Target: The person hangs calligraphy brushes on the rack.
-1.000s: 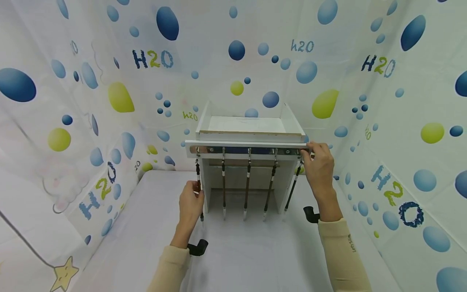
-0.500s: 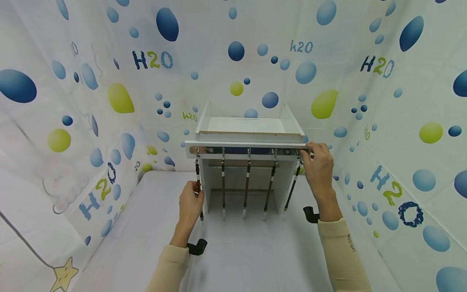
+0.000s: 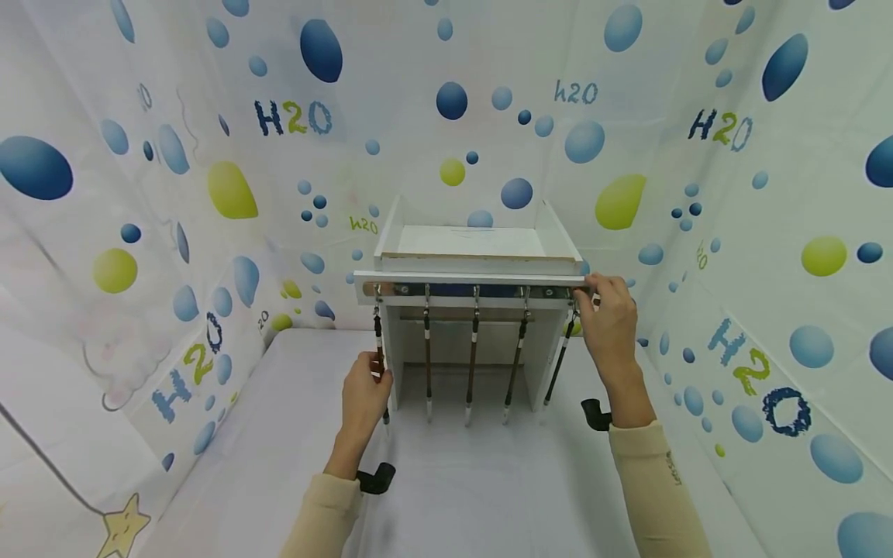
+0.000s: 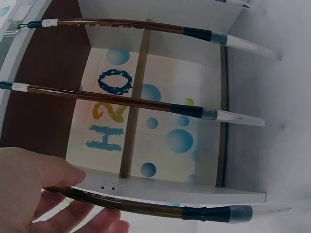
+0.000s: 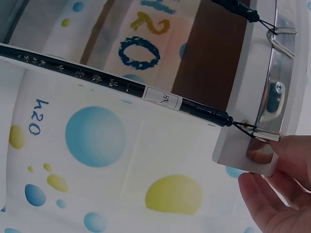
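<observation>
Several calligraphy brushes with clear tip caps hang by loops from a metal hook rail (image 3: 477,289) on a white wooden rack (image 3: 551,341). My left hand (image 3: 364,395) holds the leftmost brush (image 4: 146,208) by its brown handle, thumb on the near side and fingers behind. At the rail's right end, my right hand (image 3: 605,325) grips the end of the board, the thumb at the tip of the last hook (image 5: 266,136) and the fingers under the board's edge. A dark brush with white lettering (image 5: 116,80) hangs from that hook by a black cord.
An open white tray section (image 3: 481,240) forms the top of the rack. The rack stands on a white-covered table (image 3: 460,480). Patterned sheets (image 3: 488,124) with blue and green spots close off the back and both sides. A black strap piece (image 3: 377,478) juts from the left wrist.
</observation>
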`<move>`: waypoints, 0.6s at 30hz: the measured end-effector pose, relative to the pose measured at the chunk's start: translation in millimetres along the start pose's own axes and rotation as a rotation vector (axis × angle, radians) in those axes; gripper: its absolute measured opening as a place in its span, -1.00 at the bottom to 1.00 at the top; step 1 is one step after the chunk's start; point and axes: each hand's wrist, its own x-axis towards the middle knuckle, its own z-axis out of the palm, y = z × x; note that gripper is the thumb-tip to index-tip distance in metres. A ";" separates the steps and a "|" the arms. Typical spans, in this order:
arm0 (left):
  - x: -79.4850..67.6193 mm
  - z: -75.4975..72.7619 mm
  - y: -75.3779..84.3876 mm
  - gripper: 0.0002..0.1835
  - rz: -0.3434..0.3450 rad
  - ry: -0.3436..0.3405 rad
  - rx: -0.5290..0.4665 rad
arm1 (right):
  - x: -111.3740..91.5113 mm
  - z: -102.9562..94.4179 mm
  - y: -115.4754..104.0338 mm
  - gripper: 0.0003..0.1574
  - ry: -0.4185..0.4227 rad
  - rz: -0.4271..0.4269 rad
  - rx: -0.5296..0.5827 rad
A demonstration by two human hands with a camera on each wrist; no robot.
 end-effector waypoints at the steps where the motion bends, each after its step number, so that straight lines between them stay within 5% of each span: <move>1: -0.7 -0.7 0.3 -0.64 -0.009 -0.004 0.001 | -1.0 -0.3 0.3 -0.57 -0.009 -0.001 -0.001; 18: -24.1 -25.8 18.6 -0.37 0.023 -0.014 0.096 | -29.9 -10.8 -6.2 -0.46 -0.046 -0.036 -0.033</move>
